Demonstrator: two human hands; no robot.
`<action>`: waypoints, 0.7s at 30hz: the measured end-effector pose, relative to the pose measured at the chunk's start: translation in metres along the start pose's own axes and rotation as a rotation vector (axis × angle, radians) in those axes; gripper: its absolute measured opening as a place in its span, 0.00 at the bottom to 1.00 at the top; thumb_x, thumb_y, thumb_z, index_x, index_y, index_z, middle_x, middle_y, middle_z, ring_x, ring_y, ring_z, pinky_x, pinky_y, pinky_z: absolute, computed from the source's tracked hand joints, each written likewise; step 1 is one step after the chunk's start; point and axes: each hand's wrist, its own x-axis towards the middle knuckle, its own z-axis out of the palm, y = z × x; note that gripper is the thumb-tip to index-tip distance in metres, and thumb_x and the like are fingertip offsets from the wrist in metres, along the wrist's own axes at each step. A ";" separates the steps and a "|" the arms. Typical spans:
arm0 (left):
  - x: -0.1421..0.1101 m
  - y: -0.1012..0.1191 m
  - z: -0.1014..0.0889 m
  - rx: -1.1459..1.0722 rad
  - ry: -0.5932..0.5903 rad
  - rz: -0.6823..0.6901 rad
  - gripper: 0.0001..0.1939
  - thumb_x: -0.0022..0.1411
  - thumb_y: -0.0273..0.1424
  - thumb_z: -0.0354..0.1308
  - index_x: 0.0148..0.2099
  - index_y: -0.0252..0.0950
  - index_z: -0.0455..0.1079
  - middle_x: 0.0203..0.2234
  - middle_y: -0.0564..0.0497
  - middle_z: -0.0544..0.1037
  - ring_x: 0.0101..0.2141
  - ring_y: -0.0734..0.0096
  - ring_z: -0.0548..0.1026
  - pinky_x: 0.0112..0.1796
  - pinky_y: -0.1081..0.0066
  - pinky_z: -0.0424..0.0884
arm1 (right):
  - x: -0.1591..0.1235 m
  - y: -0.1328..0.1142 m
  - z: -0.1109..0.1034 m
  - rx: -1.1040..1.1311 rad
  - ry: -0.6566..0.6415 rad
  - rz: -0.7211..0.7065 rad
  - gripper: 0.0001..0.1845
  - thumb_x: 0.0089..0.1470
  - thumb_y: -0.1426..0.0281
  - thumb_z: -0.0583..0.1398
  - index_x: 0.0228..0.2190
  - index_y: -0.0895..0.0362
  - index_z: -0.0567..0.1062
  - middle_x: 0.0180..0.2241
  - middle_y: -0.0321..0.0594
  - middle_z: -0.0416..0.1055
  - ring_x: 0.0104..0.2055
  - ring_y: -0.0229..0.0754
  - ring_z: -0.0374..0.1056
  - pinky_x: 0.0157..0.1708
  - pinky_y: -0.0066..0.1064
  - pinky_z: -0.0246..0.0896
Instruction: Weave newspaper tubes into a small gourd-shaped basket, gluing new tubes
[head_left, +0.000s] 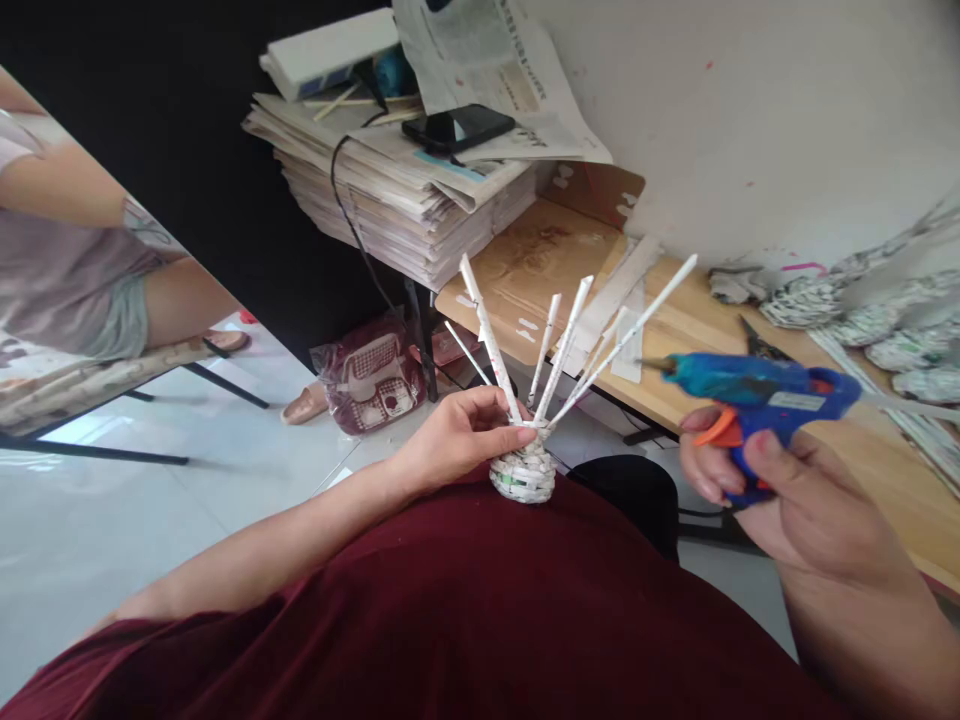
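My left hand [472, 430] is closed around the neck of a small woven paper basket [523, 474], made of rolled newspaper strips. Its round body rests against the dark red cloth over my lap. Several white rolled paper sticks [564, 345] fan upward from the neck. To the right, my right hand [780, 480] grips a blue glue gun [772, 400] with an orange trigger, fingers wrapped about the handle. The gun's nozzle points left, apart from the basket and the paper sticks. A pale glue stick [911, 405] juts from its back end.
A wooden table [540, 250] carries stacked newspapers [390, 200], a black phone [459, 128] and paper strips [611, 300]. Several woven paper pieces [802, 300] lie by the wall, near pliers [759, 340]. A bagged maroon item [379, 380] sits on the floor. A mirror [97, 300] reflects a seated person.
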 end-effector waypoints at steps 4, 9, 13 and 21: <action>0.002 -0.002 0.010 0.100 -0.036 0.040 0.14 0.56 0.32 0.72 0.39 0.33 0.72 0.31 0.53 0.78 0.31 0.76 0.75 0.35 0.75 0.71 | -0.025 -0.001 0.001 -0.318 -0.094 0.052 0.12 0.61 0.57 0.63 0.38 0.51 0.82 0.26 0.38 0.70 0.27 0.42 0.65 0.27 0.34 0.62; 0.003 -0.002 0.014 0.180 -0.055 0.050 0.12 0.57 0.31 0.71 0.39 0.33 0.72 0.32 0.53 0.76 0.32 0.76 0.74 0.35 0.74 0.71 | -0.035 -0.004 -0.001 -0.591 -0.076 0.004 0.12 0.60 0.57 0.63 0.31 0.50 0.80 0.28 0.38 0.76 0.28 0.41 0.68 0.27 0.30 0.64; 0.003 -0.002 0.015 0.161 -0.066 0.066 0.12 0.57 0.31 0.71 0.38 0.33 0.71 0.33 0.52 0.77 0.33 0.75 0.76 0.38 0.73 0.72 | -0.030 -0.008 0.004 -0.699 -0.076 -0.067 0.15 0.61 0.57 0.62 0.27 0.52 0.78 0.30 0.39 0.79 0.28 0.42 0.70 0.26 0.29 0.65; 0.003 -0.004 0.014 0.151 -0.058 0.109 0.12 0.56 0.29 0.72 0.37 0.33 0.71 0.33 0.53 0.76 0.32 0.77 0.74 0.35 0.75 0.71 | -0.023 -0.013 0.012 -0.808 -0.131 -0.149 0.12 0.63 0.60 0.60 0.33 0.51 0.80 0.18 0.31 0.71 0.23 0.43 0.68 0.37 0.36 0.73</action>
